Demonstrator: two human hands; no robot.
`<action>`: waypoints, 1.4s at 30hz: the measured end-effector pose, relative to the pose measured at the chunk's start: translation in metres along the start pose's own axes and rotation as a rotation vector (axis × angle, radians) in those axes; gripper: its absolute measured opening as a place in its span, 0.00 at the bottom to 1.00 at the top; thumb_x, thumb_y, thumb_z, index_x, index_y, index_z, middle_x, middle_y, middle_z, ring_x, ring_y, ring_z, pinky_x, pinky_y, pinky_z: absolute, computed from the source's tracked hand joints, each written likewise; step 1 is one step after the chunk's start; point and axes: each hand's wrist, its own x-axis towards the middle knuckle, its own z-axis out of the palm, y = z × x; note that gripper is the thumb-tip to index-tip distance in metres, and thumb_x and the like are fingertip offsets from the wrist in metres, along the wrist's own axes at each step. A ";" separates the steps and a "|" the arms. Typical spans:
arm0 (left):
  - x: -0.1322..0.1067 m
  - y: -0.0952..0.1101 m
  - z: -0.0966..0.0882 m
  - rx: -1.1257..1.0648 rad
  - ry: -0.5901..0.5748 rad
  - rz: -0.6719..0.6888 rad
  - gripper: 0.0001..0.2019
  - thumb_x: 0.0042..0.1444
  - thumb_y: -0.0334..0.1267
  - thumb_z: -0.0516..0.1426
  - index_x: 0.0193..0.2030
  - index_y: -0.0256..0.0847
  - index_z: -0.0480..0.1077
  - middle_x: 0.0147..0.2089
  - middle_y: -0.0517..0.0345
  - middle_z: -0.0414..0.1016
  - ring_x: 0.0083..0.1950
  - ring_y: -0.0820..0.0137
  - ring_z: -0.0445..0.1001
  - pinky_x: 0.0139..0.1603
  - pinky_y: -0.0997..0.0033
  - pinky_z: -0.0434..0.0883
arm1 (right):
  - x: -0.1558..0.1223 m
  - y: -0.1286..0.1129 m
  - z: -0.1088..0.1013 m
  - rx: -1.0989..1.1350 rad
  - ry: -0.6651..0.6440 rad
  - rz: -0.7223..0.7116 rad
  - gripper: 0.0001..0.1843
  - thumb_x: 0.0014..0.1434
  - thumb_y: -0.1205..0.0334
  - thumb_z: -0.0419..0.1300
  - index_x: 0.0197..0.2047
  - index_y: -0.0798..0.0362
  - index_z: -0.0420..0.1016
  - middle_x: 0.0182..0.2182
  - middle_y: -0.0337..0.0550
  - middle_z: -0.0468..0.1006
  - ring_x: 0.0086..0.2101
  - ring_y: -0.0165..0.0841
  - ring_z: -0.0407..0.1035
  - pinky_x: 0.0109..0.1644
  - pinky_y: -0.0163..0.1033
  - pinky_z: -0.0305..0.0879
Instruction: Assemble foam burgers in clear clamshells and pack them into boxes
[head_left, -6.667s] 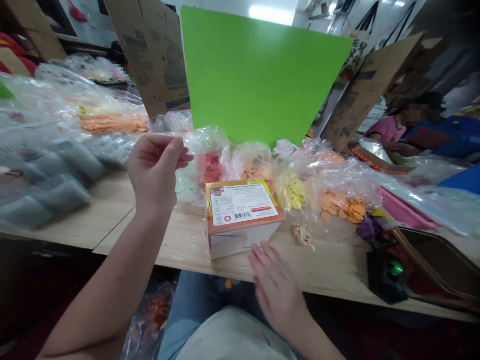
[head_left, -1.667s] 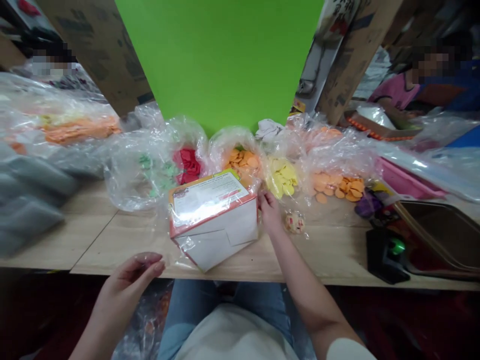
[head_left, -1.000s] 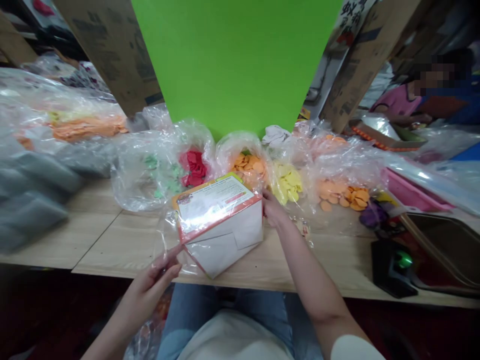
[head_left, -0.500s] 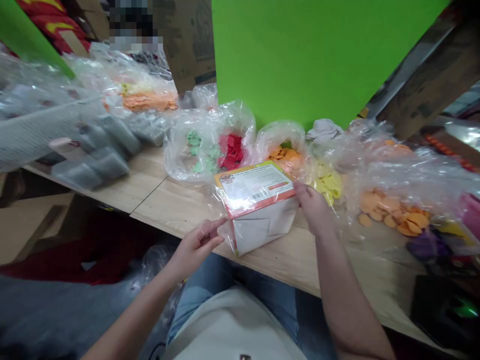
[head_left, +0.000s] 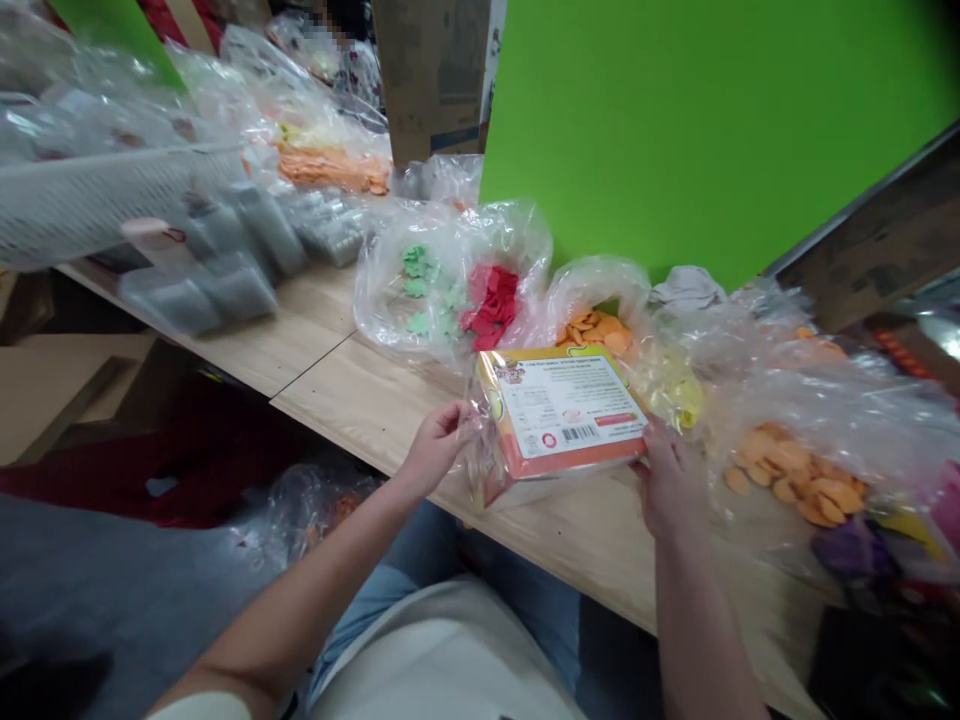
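printed cardboard box (head_left: 562, 415) in loose clear plastic (head_left: 486, 470), gripped over the wooden table (head_left: 480, 510) by a half-curled left hand (head_left: 433, 450) and right hand (head_left: 670, 480), liable to slip on the slick film and knock the adjacent bag of yellow discs (head_left: 679, 395).

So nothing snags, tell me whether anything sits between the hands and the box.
Only clear plastic: it wraps the box and lies between the box and both the left hand and the right hand. Nothing else visible comes between them.
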 end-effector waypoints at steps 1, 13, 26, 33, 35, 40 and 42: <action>0.006 -0.002 0.007 -0.004 0.073 0.035 0.08 0.46 0.39 0.60 0.29 0.38 0.66 0.28 0.62 0.68 0.31 0.74 0.66 0.35 0.75 0.64 | -0.002 0.000 0.002 -0.001 0.017 -0.012 0.23 0.50 0.48 0.58 0.46 0.51 0.72 0.43 0.45 0.75 0.38 0.36 0.70 0.37 0.39 0.67; -0.075 0.018 0.033 0.194 0.164 0.181 0.22 0.54 0.51 0.51 0.53 0.44 0.62 0.57 0.47 0.60 0.59 0.57 0.57 0.56 0.57 0.59 | 0.016 -0.007 -0.015 -0.149 -0.161 0.260 0.17 0.50 0.50 0.55 0.41 0.47 0.75 0.41 0.41 0.77 0.40 0.38 0.70 0.36 0.38 0.68; 0.066 0.073 0.048 0.404 0.082 -0.164 0.21 0.49 0.54 0.53 0.42 0.39 0.66 0.40 0.53 0.70 0.46 0.58 0.67 0.42 0.64 0.63 | 0.054 -0.045 0.002 -0.348 -0.396 0.277 0.22 0.51 0.41 0.53 0.34 0.51 0.75 0.38 0.45 0.76 0.39 0.36 0.68 0.37 0.40 0.66; 0.043 0.070 0.046 0.338 0.147 -0.181 0.14 0.47 0.45 0.53 0.40 0.41 0.62 0.37 0.57 0.68 0.40 0.63 0.68 0.33 0.69 0.63 | 0.060 -0.060 -0.005 -0.312 -0.417 0.520 0.23 0.50 0.42 0.56 0.26 0.56 0.73 0.26 0.48 0.76 0.26 0.33 0.70 0.28 0.37 0.67; 0.032 0.070 0.044 0.295 0.131 -0.185 0.14 0.48 0.43 0.53 0.41 0.41 0.62 0.37 0.57 0.68 0.40 0.64 0.68 0.33 0.70 0.64 | 0.067 -0.066 -0.017 -0.342 -0.336 0.432 0.19 0.48 0.47 0.61 0.23 0.56 0.71 0.21 0.47 0.75 0.22 0.32 0.69 0.26 0.37 0.67; 0.018 0.067 0.037 0.272 0.094 -0.166 0.15 0.50 0.44 0.53 0.44 0.41 0.63 0.43 0.56 0.70 0.46 0.62 0.68 0.39 0.68 0.65 | 0.070 -0.083 -0.067 -0.224 0.099 0.094 0.17 0.50 0.50 0.61 0.23 0.55 0.67 0.21 0.43 0.73 0.22 0.30 0.68 0.27 0.35 0.67; 0.020 0.069 0.031 0.281 0.061 -0.172 0.18 0.49 0.46 0.54 0.46 0.42 0.63 0.46 0.54 0.70 0.49 0.61 0.67 0.41 0.67 0.66 | 0.058 -0.083 -0.073 -0.154 0.103 0.168 0.21 0.50 0.42 0.58 0.28 0.55 0.69 0.24 0.46 0.75 0.23 0.32 0.69 0.26 0.37 0.68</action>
